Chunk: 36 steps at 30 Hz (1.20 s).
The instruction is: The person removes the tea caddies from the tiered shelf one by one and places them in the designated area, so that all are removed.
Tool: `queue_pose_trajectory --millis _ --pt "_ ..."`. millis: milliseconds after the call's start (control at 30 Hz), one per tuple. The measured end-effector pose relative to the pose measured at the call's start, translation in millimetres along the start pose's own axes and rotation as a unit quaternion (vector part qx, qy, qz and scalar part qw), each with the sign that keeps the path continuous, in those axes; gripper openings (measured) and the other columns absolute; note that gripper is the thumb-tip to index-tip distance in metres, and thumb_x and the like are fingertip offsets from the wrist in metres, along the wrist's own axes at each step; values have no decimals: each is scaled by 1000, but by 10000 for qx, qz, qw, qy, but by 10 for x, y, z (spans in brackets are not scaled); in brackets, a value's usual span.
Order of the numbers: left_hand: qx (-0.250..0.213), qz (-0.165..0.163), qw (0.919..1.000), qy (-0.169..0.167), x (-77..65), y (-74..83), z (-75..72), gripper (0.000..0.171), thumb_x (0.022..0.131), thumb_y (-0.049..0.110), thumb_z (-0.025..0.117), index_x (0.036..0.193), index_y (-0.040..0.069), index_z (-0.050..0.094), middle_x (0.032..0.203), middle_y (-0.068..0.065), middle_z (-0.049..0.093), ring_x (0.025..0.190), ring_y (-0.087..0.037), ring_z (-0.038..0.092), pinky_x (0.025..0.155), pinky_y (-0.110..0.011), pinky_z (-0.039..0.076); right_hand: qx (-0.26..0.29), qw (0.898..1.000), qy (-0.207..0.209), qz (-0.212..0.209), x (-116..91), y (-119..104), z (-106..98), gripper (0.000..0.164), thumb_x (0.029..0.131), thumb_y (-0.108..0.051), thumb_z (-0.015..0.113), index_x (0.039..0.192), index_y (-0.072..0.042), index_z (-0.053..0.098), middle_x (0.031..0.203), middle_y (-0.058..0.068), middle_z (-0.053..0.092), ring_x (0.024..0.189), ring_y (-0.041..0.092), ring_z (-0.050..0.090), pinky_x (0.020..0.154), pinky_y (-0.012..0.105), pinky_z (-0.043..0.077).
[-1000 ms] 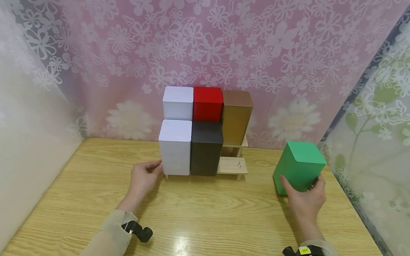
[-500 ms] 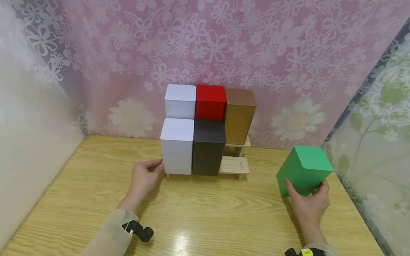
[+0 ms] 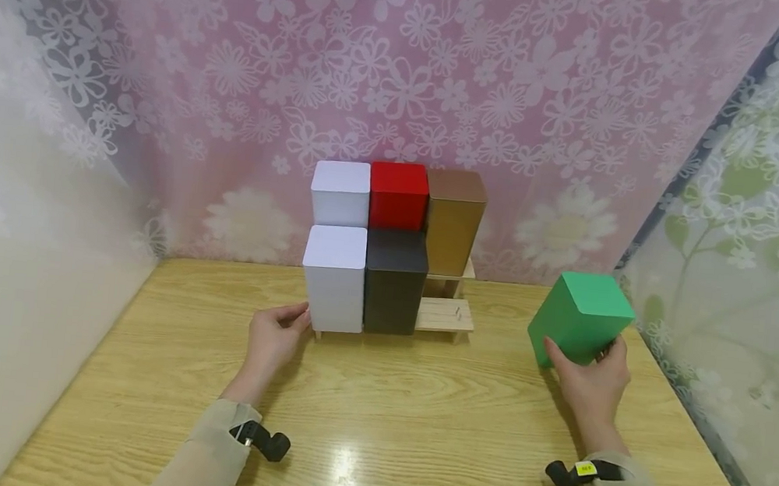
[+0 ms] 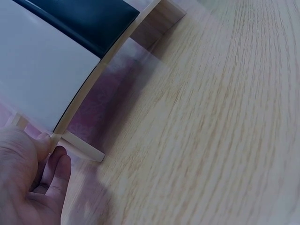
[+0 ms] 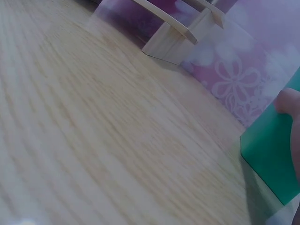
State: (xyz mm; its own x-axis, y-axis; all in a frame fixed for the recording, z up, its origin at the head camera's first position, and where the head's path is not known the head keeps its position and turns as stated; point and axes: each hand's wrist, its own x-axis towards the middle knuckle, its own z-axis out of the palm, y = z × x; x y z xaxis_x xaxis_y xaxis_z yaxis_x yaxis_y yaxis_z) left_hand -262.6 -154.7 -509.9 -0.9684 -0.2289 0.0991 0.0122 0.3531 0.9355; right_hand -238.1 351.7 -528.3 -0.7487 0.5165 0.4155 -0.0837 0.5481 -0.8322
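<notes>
At the right of the head view my right hand (image 3: 594,384) grips a green box (image 3: 575,323) between thumb and fingers. The box leans to the right; whether its base touches the table I cannot tell. My left hand (image 3: 273,337) pinches the left end of a two-tier wooden rack (image 3: 444,315), thumb above the board and fingers below it in the left wrist view. On the lower tier a white box (image 3: 334,292) stands beside a black box (image 3: 393,294). Behind them on the upper tier are another white box (image 3: 341,191), a red box (image 3: 397,195) and a brown box (image 3: 454,226).
Bare board shows at the right end of the lower tier, with small dark marks on it. The wood-grain table (image 3: 374,406) extends in front. Floral curtains (image 3: 407,65) hang close at the back and both sides.
The green box has shifted slightly to the right with my right hand and tilts more. My left hand stays at the rack's end.
</notes>
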Motion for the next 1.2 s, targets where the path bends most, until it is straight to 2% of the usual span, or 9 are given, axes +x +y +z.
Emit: queue_pose_trajectory --millis 167,433,767,1000,1200 --pt "108 32 9999 74 0 -16 -17 22 99 12 78 119 4 81 117 -14 77 108 -25 71 81 -24 59 44 9996 -256 107 113 -7 0 94 82 -32 94 156 -5 42 147 21 55 134 44 55 108 65 49" --pt "110 35 9999 88 9 -43 -23 22 99 11 77 120 3 80 117 -15 77 106 -26 71 75 -14 56 -34 9983 -519 251 358 89 30 97 83 -34 93 159 -10 39 152 19 51 138 44 52 111 64 47" --pt "110 -4 9999 111 18 -40 -20 22 100 10 77 120 3 80 117 -15 77 108 -26 70 75 -13 55 5 9965 -823 171 705 164 31 95 86 -33 90 160 -6 37 153 22 49 137 46 50 110 66 47" --pt "55 33 9999 131 6 -20 1 21 98 8 78 118 1 80 115 -16 77 108 -26 71 78 -17 57 287 9948 -975 -36 878 261 18 93 86 -29 92 162 -19 39 154 14 49 140 40 49 112 62 47" --pt "110 92 9998 106 2 -16 9 21 98 10 78 117 2 81 114 -15 78 106 -25 71 76 -16 55 177 9936 -1106 -114 1025 329 15 94 87 -30 91 162 -11 37 153 20 48 139 45 48 111 65 46"
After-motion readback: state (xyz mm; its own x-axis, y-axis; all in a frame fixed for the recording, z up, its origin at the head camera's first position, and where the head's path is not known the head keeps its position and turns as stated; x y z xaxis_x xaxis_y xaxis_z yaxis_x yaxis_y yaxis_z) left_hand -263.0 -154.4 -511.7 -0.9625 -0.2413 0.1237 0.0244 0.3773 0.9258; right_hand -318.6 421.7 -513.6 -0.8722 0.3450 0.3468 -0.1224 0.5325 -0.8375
